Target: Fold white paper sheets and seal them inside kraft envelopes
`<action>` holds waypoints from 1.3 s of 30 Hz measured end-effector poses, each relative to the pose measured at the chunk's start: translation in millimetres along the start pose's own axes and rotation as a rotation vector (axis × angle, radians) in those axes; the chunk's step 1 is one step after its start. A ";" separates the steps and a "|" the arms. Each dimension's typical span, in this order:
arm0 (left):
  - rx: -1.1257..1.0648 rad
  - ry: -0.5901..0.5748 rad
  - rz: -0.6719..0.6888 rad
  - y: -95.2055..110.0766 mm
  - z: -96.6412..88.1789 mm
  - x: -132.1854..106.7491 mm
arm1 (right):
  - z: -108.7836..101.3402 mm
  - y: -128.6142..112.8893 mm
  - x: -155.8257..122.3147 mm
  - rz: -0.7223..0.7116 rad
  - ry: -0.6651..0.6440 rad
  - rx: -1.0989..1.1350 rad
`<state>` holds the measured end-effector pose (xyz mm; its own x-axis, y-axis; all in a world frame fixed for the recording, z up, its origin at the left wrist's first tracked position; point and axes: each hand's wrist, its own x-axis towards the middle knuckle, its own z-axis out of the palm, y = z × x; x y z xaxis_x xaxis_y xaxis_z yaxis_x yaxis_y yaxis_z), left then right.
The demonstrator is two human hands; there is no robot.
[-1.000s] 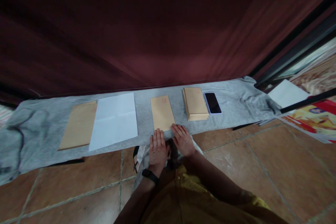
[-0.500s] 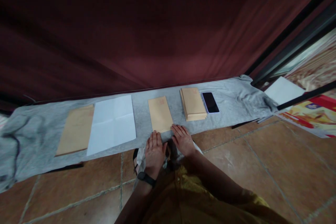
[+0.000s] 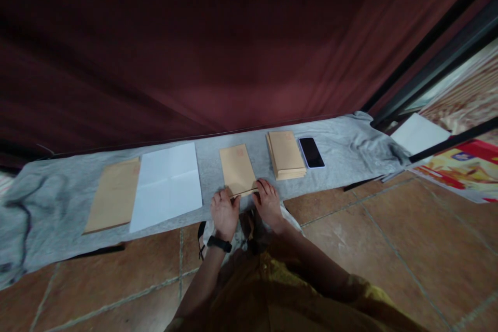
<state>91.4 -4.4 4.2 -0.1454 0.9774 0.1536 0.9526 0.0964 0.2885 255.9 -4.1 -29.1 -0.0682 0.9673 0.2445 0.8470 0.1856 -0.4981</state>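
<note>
A small brown envelope [image 3: 237,167] lies on the grey cloth [image 3: 212,166] in front of me, with a faint red mark near its far end. My left hand [image 3: 225,212] has its fingers and thumb closed at the near left corner. At the near right corner my right hand [image 3: 269,206] holds it the same way, fingers bent over the edge. Between the two hands the near edge is lifted, and a dark line runs across it. Left of the envelope is a creased white paper sheet [image 3: 167,187]. On the right sits a stack of brown envelopes [image 3: 288,151].
A phone [image 3: 311,152] lies right of the stack. Another brown envelope [image 3: 112,194] is at the left, beside the white sheet. A dark red curtain [image 3: 233,52] hangs behind the cloth-covered surface. Black metal bars [image 3: 431,44] and a printed box [image 3: 462,168] stand at the right.
Both hands have gone from lying flat with fingers stretched out to gripping the envelope's near corners. The near edge has come up and a dark line shows along it.
</note>
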 end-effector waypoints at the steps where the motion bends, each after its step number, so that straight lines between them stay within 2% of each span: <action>1: 0.012 -0.012 -0.013 0.5 0.7 1.8 | 2.5 -0.4 1.5 0.011 0.012 -0.003; 11: -0.106 -0.113 -0.219 6.1 -1.2 15.5 | 19.1 -6.3 14.5 0.130 0.133 0.026; 18: -0.676 -0.191 -0.453 -1.3 -9.7 26.5 | 22.8 -9.0 21.8 0.200 0.205 0.144; 22: -0.815 -0.233 -0.475 -2.0 -14.2 25.9 | 21.3 -9.1 21.7 0.202 0.186 0.187; 25: -1.035 -0.307 -0.480 1.7 -15.8 17.2 | 18.5 -7.6 22.2 0.206 0.171 0.266; 29: -1.384 -0.376 -0.557 3.3 -15.3 5.6 | 11.0 -2.5 23.2 0.232 0.109 0.516; 32: -1.433 -0.396 -0.586 1.6 -14.8 4.0 | 4.4 -1.3 22.5 0.294 0.050 0.815; 35: -1.446 -0.399 -0.593 1.2 -15.7 5.7 | -2.6 -6.5 20.6 0.448 0.034 1.052; 39: -1.514 -0.403 -0.606 4.4 -17.8 6.4 | -11.2 -19.7 15.9 0.619 -0.124 1.392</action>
<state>89.9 -1.1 23.3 -0.0686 0.8755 -0.4783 -0.3433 0.4294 0.8353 244.0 5.7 -6.1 -0.0030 0.9465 -0.3227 -0.3894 -0.2984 -0.8714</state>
